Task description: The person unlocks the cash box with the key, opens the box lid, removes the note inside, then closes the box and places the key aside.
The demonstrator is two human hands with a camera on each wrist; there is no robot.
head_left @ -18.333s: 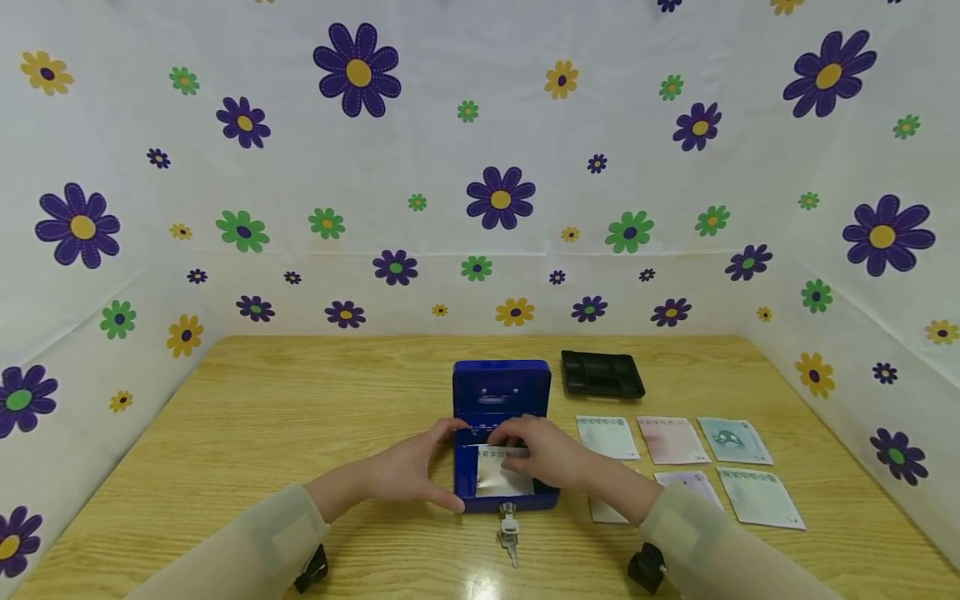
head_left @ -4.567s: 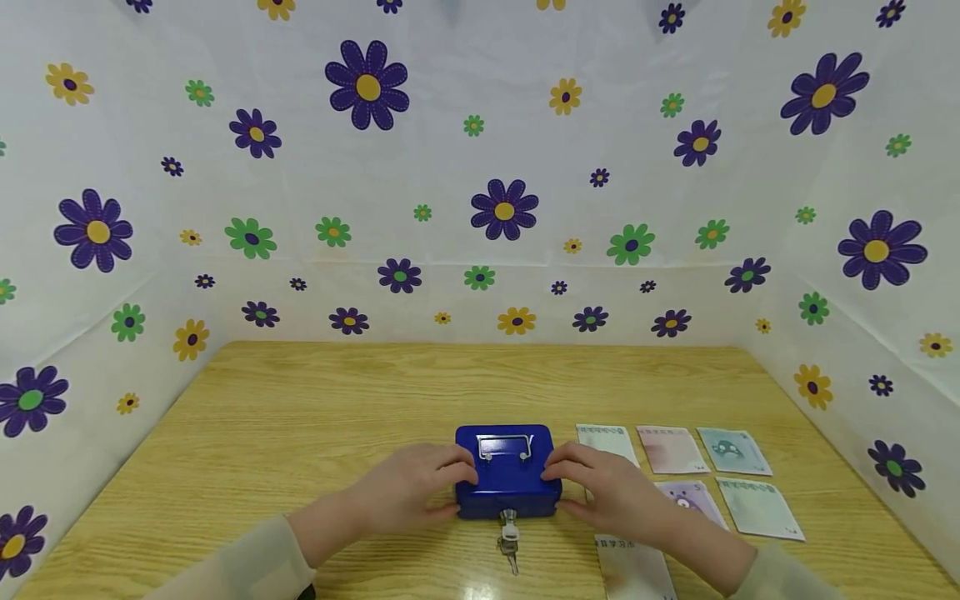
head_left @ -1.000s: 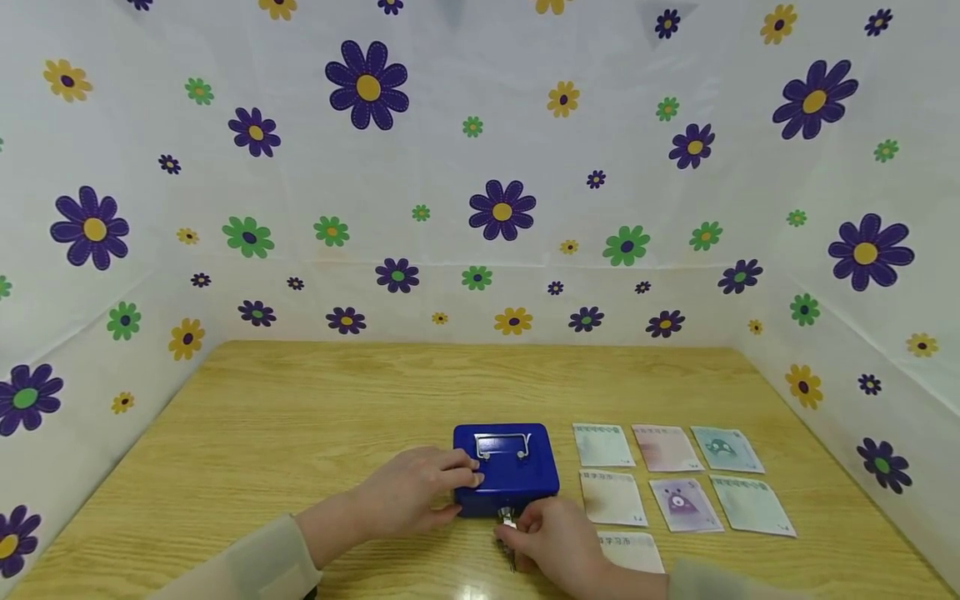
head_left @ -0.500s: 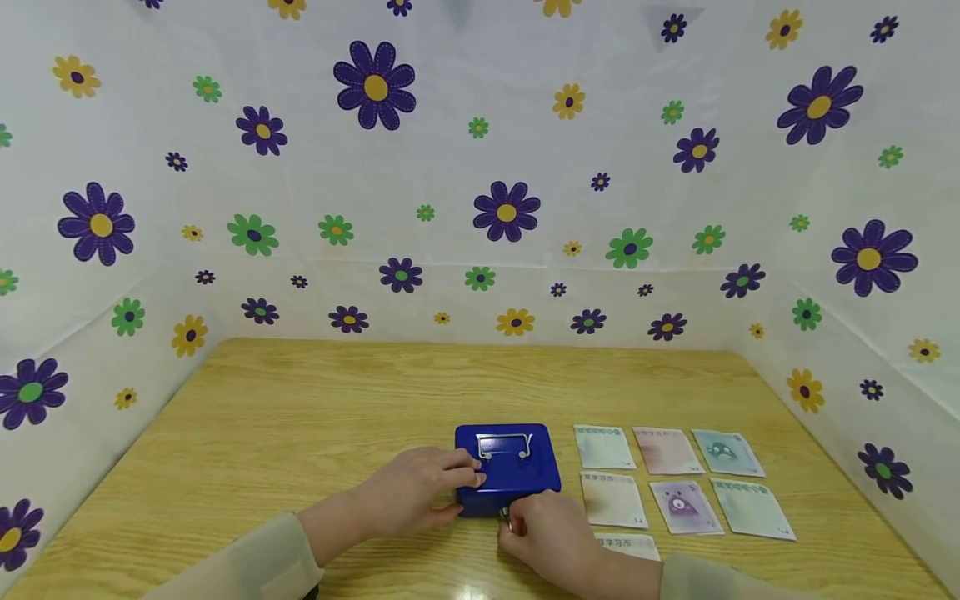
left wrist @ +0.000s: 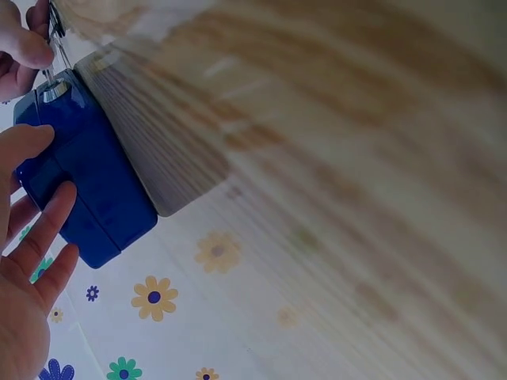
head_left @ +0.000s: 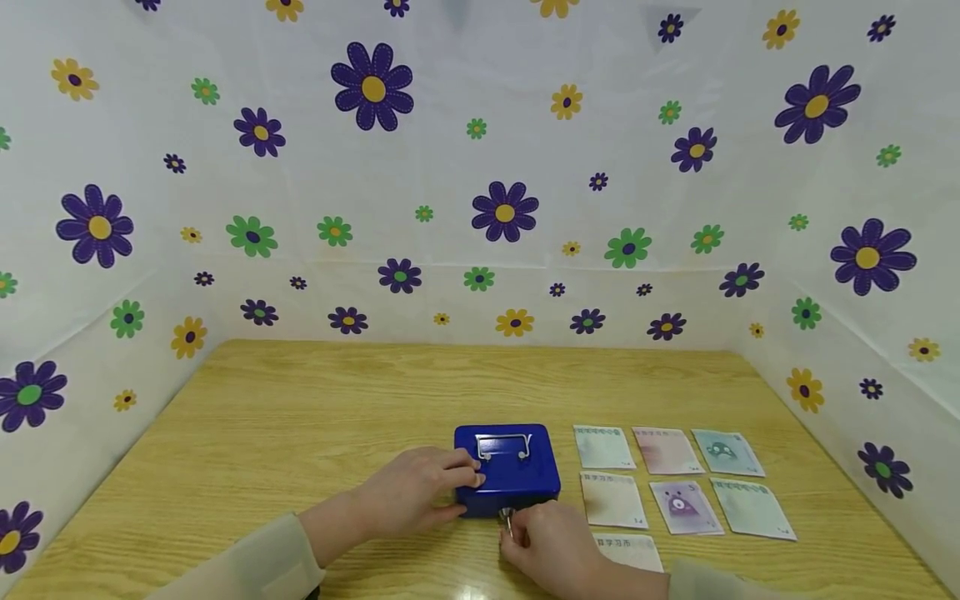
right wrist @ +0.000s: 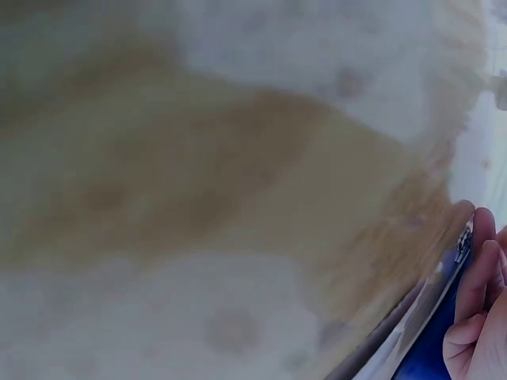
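A blue cash box (head_left: 513,477) stands on the table with its lid closed and the wire handle (head_left: 504,446) lying on top. My left hand (head_left: 408,492) holds its left side, fingertips over the lid edge and thumb low on the side wall. In the left wrist view, the thumb and fingers of the left hand (left wrist: 32,261) spread along the blue wall. At the front lock, my right hand (head_left: 558,542) pinches a key (head_left: 507,521) between thumb and curled fingers, which hide most of it. The right wrist view shows the right hand (right wrist: 479,309) only at its edge.
Several play banknotes lie in rows right of the box, among them a purple note (head_left: 684,507) and a teal one (head_left: 726,452). One note (head_left: 632,550) lies partly behind the right forearm. A flowered cloth (head_left: 450,167) walls the wooden table (head_left: 337,392) at back and sides.
Much earlier, the box stood open with a banknote inside and a black tray behind; now the lid is down and the tray unseen. Lately the right hand has turned at the key; the left stays.
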